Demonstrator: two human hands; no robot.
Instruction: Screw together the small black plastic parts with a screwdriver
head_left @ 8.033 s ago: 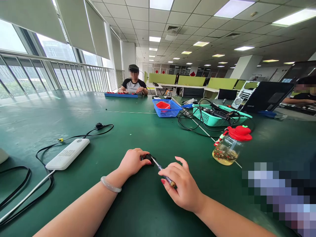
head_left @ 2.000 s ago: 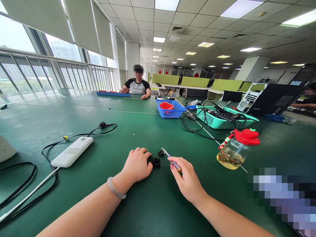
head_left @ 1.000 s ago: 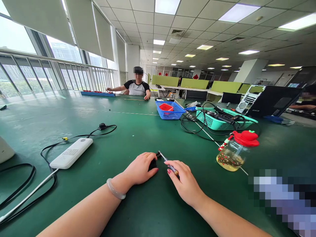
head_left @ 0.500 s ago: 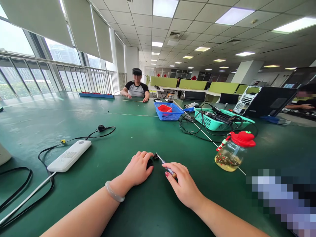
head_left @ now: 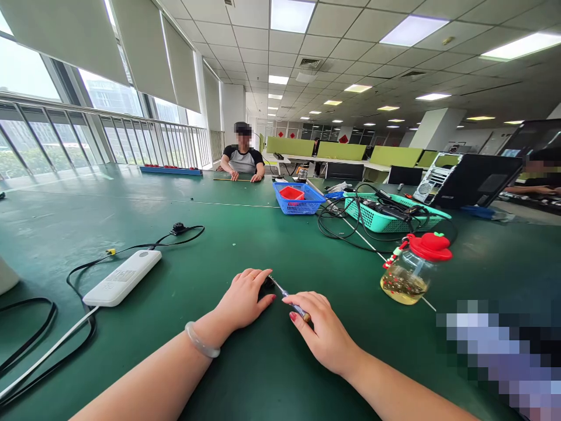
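Screwdriver (head_left: 283, 290) is held in the right hand (head_left: 326, 328), its handle pinched between thumb and fingers, its shaft slanting away from that hand toward the fingertips of the left. Its tip lies just beside the left index fingertip, at a small black part (head_left: 266, 284); whether tip and part touch cannot be determined. Left hand (head_left: 243, 299) is cupped low over the part, fingers close together and thumb set apart; most of the part is hidden, and whether it is gripped or merely covered cannot be told. A pale bangle (head_left: 201, 341) encircles the left wrist. Both hands are low over a green tabletop (head_left: 236, 225). Well to the left of the left hand lies a white power bank (head_left: 124, 278), with a black cable (head_left: 144, 241) beside and beyond it. Beyond the right hand, to its right, stands a jar (head_left: 405, 285) with a red lid (head_left: 432, 247), partly filled with yellowish liquid. Farther ahead of the hands are a blue basket (head_left: 300, 206) holding a red tray (head_left: 292, 193) and, right of it, a turquoise basket (head_left: 379, 222) of black cables and devices. Across the table, a seated person (head_left: 243, 159) rests both hands near its edge.
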